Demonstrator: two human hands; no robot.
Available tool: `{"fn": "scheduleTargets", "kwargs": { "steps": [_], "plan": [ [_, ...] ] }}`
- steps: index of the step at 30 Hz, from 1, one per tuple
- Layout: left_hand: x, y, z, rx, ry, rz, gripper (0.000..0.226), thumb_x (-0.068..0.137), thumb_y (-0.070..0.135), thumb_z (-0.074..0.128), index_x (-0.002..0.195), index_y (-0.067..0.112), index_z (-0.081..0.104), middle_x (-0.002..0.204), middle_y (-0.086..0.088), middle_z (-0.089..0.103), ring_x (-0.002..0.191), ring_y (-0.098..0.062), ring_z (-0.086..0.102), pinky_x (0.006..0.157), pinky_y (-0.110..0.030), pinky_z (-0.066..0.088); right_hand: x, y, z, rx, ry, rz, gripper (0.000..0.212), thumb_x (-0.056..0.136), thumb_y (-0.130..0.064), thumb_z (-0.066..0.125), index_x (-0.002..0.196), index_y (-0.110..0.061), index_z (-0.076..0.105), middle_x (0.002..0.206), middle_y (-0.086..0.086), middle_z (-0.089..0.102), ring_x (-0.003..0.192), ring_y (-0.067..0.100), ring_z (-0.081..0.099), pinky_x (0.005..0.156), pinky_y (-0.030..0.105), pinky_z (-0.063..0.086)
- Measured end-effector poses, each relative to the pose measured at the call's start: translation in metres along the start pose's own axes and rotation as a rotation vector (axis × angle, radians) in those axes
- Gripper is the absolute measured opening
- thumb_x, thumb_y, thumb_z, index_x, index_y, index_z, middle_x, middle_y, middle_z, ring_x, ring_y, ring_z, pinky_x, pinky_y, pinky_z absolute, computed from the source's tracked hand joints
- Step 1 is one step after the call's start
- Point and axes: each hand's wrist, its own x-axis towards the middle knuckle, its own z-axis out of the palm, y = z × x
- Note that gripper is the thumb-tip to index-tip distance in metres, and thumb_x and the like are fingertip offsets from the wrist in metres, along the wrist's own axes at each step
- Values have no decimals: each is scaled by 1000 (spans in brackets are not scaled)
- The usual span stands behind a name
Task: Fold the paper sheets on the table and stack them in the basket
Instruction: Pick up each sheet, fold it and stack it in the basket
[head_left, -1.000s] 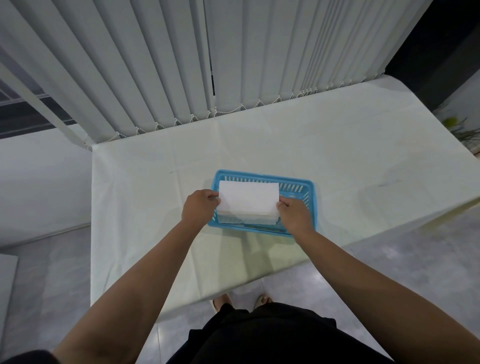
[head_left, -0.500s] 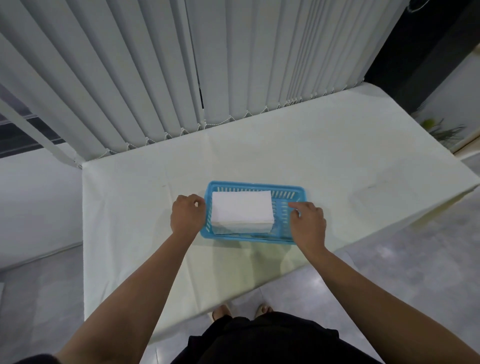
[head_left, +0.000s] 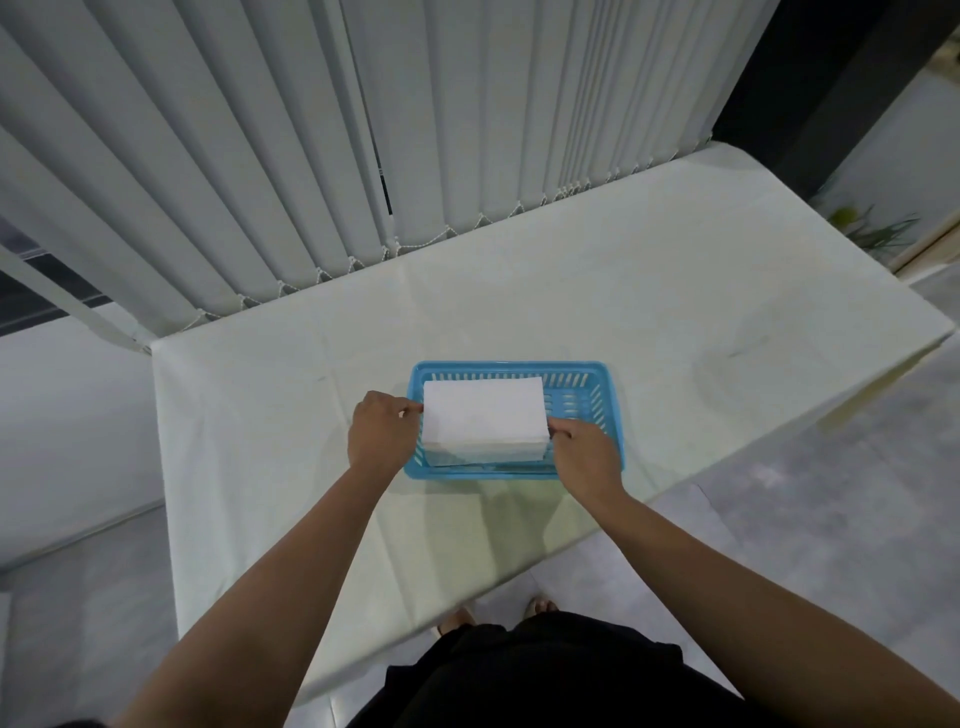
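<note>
A thick stack of folded white paper sheets (head_left: 483, 415) lies in the left part of a blue plastic basket (head_left: 605, 387) near the table's front edge. My left hand (head_left: 383, 436) is curled against the stack's left end, fingertips touching its top edge. My right hand (head_left: 587, 460) presses its fingertips against the stack's right end, low at the near corner. The stack sits between the two hands, resting in the basket. The basket's right part shows its bare slotted floor.
The table (head_left: 571, 301) wears a pale cloth, and no loose sheets show on it. Vertical blinds (head_left: 311, 156) hang along its far edge. A plant (head_left: 865, 228) stands past the right end. Grey floor and my feet lie below the front edge.
Half a second ago both hands were off the stack, the right one over the basket's right part. Both have closed in and now touch the stack's ends.
</note>
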Motion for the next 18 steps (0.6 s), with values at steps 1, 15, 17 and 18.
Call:
{"fn": "scheduleTargets", "kwargs": {
  "steps": [1, 15, 17, 18],
  "plan": [
    [1, 0, 0, 7, -1, 1, 33, 87, 19, 46, 99, 24, 77, 111, -5, 67, 93, -26, 64, 81, -43, 58, 0, 1, 1, 5, -4, 5, 44, 89, -8, 37, 102, -28, 74, 96, -3, 72, 79, 17, 59, 74, 32, 48],
    [-3, -1, 0, -5, 28, 22, 33, 91, 19, 44, 107, 23, 73, 119, -4, 59, 110, -23, 57, 94, -37, 49, -2, 2, -7, -17, 101, -2, 30, 93, -14, 44, 106, -17, 71, 107, 5, 71, 100, 27, 61, 88, 40, 46],
    [-3, 2, 0, -62, 61, -14, 32, 92, 18, 44, 115, 22, 66, 120, -3, 58, 103, -18, 56, 87, -30, 46, 0, 5, -13, -111, 196, -46, 33, 92, -15, 48, 121, -20, 63, 126, 2, 62, 112, 28, 52, 92, 41, 42],
    [-3, 5, -1, -87, 69, -32, 33, 92, 18, 44, 119, 21, 62, 120, -3, 59, 99, -17, 56, 84, -29, 45, 1, 8, -16, -153, 238, -58, 37, 91, -15, 50, 127, -20, 59, 133, 2, 56, 117, 28, 47, 94, 41, 39]
  ]
}}
